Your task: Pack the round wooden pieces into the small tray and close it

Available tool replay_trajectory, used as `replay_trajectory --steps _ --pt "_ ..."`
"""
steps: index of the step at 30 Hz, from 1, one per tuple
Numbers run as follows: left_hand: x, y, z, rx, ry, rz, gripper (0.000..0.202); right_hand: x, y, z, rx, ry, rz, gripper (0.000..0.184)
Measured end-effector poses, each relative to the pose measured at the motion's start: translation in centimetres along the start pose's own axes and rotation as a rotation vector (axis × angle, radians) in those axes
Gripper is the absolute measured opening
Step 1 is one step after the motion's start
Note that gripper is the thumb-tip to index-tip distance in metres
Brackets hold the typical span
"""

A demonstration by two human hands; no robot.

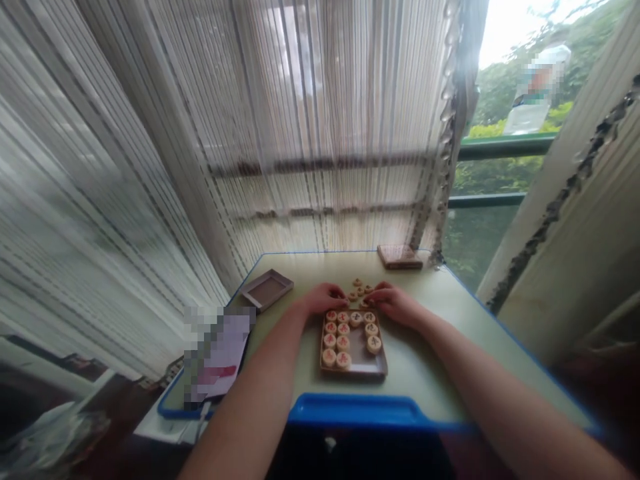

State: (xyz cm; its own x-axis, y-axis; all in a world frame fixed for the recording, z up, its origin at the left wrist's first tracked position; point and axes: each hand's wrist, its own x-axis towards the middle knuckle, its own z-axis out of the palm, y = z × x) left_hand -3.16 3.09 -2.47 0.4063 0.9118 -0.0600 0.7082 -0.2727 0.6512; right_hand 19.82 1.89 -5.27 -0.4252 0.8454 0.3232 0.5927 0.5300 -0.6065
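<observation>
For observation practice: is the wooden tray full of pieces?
Partly full: round pieces line the left and far sides of the tray; its near right is bare.

Pieces (pixel 343 343) lie in the tray (pixel 380 371), loose pieces (pixel 359 291) behind it.

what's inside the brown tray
Round red-marked pieces line the left and far sides of the tray; its near right floor is bare. The left hand and right hand cover its far corners.

A pale desk (pixel 450 320) edged in blue is set against sheer striped curtains (pixel 325 133), through which daylight is filtered. At the right, the curtains are parted, and a green railing (pixel 505 145) and leafy trees (pixel 500 177) are seen beyond, under a bright sky.
</observation>
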Motion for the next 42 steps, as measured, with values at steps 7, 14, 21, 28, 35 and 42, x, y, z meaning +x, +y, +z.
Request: replay_trajectory --steps 7,14,21,28,35,42 --pt "0.3 1.0 0.3 0.075 0.091 -0.025 0.04 0.1 -0.6 -0.5 -0.061 0.085 0.119 0.028" --pt "-0.2 1.2 -0.2 0.001 0.005 -0.018 0.036 0.0 -0.7 -0.6 -0.147 0.088 0.121 0.025" --pt "0.1 0.9 0.2 0.022 0.085 -0.029 0.033 -0.2 -0.5 -0.7 -0.183 0.086 0.108 0.026" --pt "-0.2 0.7 0.0 -0.086 0.002 -0.048 0.043 -0.5 -0.9 -1.0 -0.275 0.077 0.212 0.021" --pt "-0.1 0.5 -0.1 -0.02 0.096 -0.006 0.03 -0.6 -1.1 -1.0 -0.235 0.058 0.186 0.023" --pt "0.1 0.2 0.1 -0.196 0.145 -0.048 0.025 -0.4 -1.1 -0.5 -0.226 0.076 0.053 0.027"
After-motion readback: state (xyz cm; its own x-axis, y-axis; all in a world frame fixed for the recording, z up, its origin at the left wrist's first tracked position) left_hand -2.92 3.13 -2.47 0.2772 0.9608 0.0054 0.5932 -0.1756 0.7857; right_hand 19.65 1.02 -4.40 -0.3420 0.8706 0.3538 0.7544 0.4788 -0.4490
